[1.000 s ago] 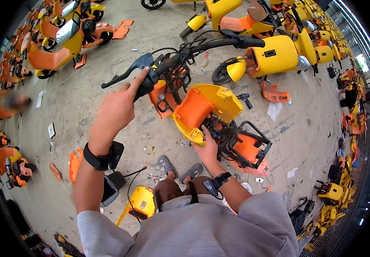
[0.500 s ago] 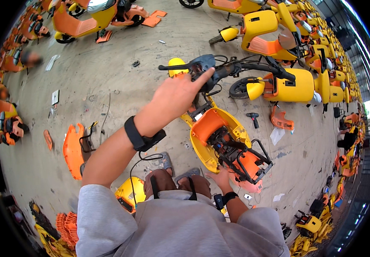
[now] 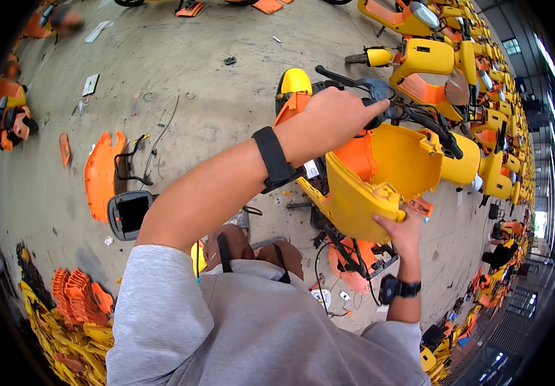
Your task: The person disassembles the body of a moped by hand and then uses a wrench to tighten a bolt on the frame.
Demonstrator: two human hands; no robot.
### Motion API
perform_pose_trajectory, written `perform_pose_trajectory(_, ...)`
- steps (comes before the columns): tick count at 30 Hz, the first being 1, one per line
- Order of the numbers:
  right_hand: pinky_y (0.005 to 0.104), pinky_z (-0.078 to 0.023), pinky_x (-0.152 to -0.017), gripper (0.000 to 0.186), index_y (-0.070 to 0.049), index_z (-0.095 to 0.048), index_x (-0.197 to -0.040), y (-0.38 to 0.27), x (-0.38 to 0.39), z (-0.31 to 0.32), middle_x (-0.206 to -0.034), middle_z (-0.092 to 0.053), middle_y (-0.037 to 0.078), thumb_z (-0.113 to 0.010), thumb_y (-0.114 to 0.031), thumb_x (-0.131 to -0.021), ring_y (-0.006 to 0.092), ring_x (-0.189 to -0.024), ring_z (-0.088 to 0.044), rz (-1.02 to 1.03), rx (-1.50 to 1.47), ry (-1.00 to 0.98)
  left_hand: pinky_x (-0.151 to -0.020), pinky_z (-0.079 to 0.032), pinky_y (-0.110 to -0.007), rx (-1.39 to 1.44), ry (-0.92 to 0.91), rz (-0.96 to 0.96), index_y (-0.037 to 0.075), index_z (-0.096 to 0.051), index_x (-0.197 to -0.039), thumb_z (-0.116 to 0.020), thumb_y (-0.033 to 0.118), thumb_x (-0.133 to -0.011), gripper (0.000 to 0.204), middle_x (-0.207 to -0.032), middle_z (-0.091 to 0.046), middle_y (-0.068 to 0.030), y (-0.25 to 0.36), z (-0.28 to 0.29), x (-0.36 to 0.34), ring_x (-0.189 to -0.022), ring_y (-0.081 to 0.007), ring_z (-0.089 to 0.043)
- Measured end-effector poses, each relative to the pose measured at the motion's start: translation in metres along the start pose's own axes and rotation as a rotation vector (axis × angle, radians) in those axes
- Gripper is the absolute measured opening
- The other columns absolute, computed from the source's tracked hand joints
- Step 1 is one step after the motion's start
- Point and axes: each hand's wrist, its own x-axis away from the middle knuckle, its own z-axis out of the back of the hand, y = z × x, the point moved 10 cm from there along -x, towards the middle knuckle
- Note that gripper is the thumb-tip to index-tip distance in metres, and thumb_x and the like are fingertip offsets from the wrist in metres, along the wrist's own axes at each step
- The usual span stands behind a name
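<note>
My left hand (image 3: 338,116) is closed around the handlebar grip beside a black brake lever (image 3: 335,77), its index finger reaching over the housing. My right hand (image 3: 403,228) grips the lower edge of a curved yellow body panel (image 3: 406,168) with an orange inner part (image 3: 362,154), held raised beside the handlebar. Under it, the partly dismantled scooter shows black frame tubes (image 3: 353,260) and orange bodywork (image 3: 338,262). The handlebar (image 3: 448,138) angles to the right, cables attached.
Rows of yellow-orange scooters (image 3: 425,61) stand at the upper right. A loose orange panel (image 3: 100,174) and a black-rimmed object (image 3: 129,215) lie left. Stacked orange parts (image 3: 75,296) and piled yellow parts (image 3: 65,341) occupy the lower left. Small scraps and cables litter the concrete floor (image 3: 207,116).
My right hand has risen and moved rightward, lifting the yellow panel off the scooter body. My left hand and the handlebar have shifted rightward in the view, which has turned.
</note>
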Motion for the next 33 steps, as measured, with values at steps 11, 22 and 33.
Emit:
perform_pose_trajectory(11,0.0255,-0.049,-0.065,0.024,0.005,-0.061,-0.086,0.017,0.059,0.048,-0.081,-0.065,0.008,-0.077,-0.001,-0.069,0.0128,-0.073,-0.061,-0.185,-0.084,0.085,-0.055,-0.051,-0.036,0.047,0.033,0.024,0.017,-0.042,-0.136,-0.059,0.006,-0.077,0.062,-0.074,-0.062,-0.0117,-0.013,0.007,0.005,-0.064,-0.0267,-0.064)
perform_pose_trajectory(22,0.0391,-0.051,-0.059,0.027,-0.002,-0.063,-0.083,-0.023,0.022,-0.117,-0.070,-0.063,0.018,-0.074,-0.024,-0.071,0.0347,-0.067,-0.064,0.168,-0.193,0.175,-0.065,-0.046,-0.045,0.103,-0.270,0.145,0.030,-0.025,-0.144,-0.052,-0.012,-0.068,0.091,-0.086,-0.060,-0.0188,-0.004,-0.015,-0.010,-0.078,-0.0386,-0.060)
perform_pose_trajectory(33,0.0433,-0.051,-0.064,0.018,-0.004,-0.066,-0.081,0.017,0.061,-0.323,-0.073,-0.064,0.018,-0.070,-0.019,-0.072,0.0356,-0.067,-0.063,0.127,-0.297,-0.067,-0.067,-0.047,-0.046,0.075,-0.280,0.182,0.028,-0.026,-0.144,-0.054,-0.009,-0.069,0.089,-0.086,-0.061,-0.0201,0.007,-0.018,-0.014,-0.077,-0.0390,-0.061)
